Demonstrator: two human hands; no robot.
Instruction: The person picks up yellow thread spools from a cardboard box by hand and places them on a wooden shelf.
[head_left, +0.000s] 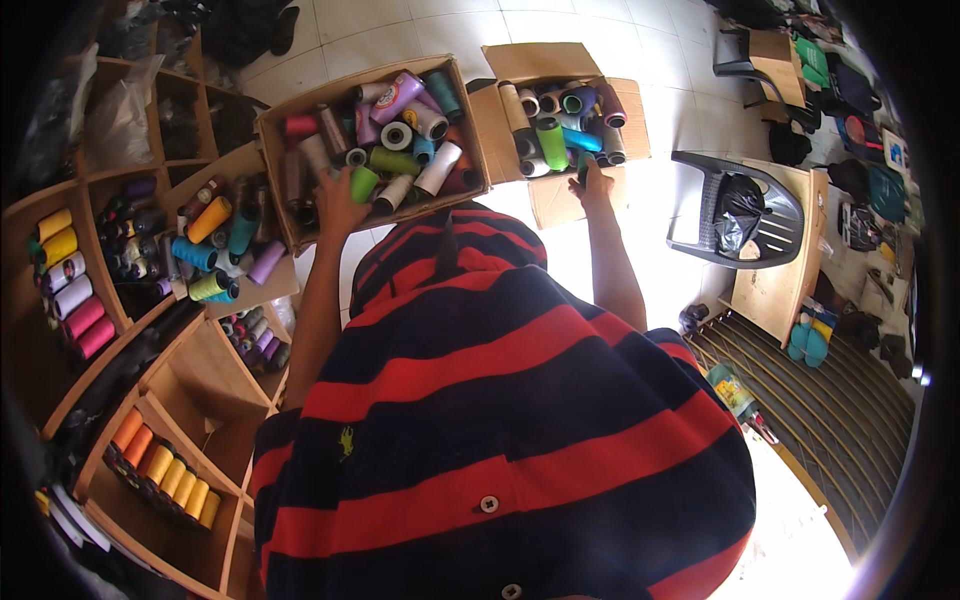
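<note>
My left hand (340, 203) reaches over the near edge of the large cardboard box (272, 145), which is heaped with thread spools. Its fingers are apart among the spools, beside a lime green thread spool (364, 183); the fingertips are partly hidden. A white thread spool (438, 170) and a purple thread spool (398, 97) lie farther right in the heap. At the smaller open cardboard box (545, 62), my right hand (594, 184) is closed around a dark green thread spool (583, 164) near the front edge. A bright green thread spool (550, 143) stands just left of it.
Wooden shelves (185, 365) with thread spools in several compartments run along the left. Against the large box leans another cardboard box (262, 280) of spools. A dark plastic chair (690, 240) with a black bag (740, 210) lies at the right, near a slatted rack (810, 400).
</note>
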